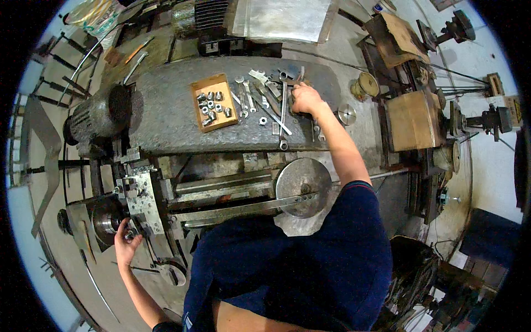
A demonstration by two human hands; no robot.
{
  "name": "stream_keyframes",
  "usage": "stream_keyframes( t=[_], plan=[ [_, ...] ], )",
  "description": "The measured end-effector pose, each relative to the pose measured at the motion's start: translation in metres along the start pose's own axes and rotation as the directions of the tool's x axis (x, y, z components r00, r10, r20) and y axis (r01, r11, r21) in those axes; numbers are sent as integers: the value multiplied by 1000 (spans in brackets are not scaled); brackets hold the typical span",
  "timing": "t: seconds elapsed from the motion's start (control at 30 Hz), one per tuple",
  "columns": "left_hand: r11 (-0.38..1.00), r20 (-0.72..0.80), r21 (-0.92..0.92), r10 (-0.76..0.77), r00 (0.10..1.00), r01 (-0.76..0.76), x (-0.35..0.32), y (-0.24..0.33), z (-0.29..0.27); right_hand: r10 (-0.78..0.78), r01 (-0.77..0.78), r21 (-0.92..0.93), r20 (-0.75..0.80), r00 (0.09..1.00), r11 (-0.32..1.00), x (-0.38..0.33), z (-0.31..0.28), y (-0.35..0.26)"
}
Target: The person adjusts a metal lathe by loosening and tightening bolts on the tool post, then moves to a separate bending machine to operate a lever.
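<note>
My left hand (pixel 126 242) rests at the lower left on the metal tool block (pixel 138 195) of a lathe, fingers curled on a small part beside the round chuck (pixel 105 220). My right hand (pixel 306 99) reaches to the far side of the grey machine top (pixel 166 119) and lies closed over a dark tool among several wrenches (pixel 282 105). A small wooden tray (pixel 213 103) of metal nuts sits left of the wrenches.
A round metal disc (pixel 303 186) and a long flat bar (pixel 232 211) lie across the lathe bed. A motor (pixel 97 116) sits at left. Wooden boxes (pixel 412 119) and drill stands (pixel 487 119) stand at right. A metal sheet (pixel 282 19) lies at the top.
</note>
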State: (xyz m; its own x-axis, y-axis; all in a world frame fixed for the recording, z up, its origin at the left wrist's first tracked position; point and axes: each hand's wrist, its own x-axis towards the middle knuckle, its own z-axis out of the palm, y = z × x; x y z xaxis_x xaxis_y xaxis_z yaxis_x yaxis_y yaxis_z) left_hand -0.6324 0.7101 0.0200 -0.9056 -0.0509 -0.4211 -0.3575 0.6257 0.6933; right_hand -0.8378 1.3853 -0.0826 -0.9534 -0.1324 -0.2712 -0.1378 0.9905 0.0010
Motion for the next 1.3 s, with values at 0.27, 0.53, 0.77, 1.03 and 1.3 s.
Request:
stream_keyframes(
  t=[0.27,0.53,0.77,1.03,1.3],
  plan=[
    [997,47,-46,-55,997,57,10,8,0,-265,325,-297,225,938,898,11,-11,21],
    [992,13,123,2,1000,-4,-3,29,9,-249,284,-165,206,947,944,2,-27,48],
    [995,-47,97,-22,999,26,-17,30,5,-248,254,294,-59,967,921,-13,-51,17],
    [978,-54,208,-8,998,19,-18,37,1,-512,556,692,-305,803,460,-62,-79,-180],
    [978,-65,166,137,988,-125,-12,1,1,-857,860,492,-379,350,134,-59,-78,-444]
  ],
)
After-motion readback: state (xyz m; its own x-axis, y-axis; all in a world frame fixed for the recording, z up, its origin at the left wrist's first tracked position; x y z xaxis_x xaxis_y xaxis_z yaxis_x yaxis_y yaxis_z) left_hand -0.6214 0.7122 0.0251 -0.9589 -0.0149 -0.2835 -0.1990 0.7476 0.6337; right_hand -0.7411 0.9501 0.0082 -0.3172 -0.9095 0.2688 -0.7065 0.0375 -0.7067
